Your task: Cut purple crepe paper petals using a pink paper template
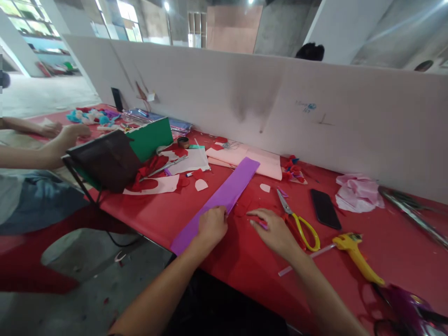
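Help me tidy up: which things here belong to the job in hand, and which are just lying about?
Seemingly in the job:
purple strip, under the left hand
small purple piece, at the right hand
perhaps the scissors and glue gun, lying nearby

Seemingly just lying about:
phone
crumpled pink sheet
pale scrap

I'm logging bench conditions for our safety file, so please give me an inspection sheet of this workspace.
Surface: red tabletop, partly covered.
Job's things: purple strip lying diagonally; yellow-handled scissors and yellow glue gun to its right.
Clutter: white scrap beside the strip; black phone; crumpled pink sheet.
Hands: left hand curled on the strip, grip hidden; right hand near the scissors, a purple bit at its fingers, whether held unclear.
Cables: dark cord at the glue gun's handle, far end untraceable.
Surroundings: pale panel behind; co-worker's hand at far left.
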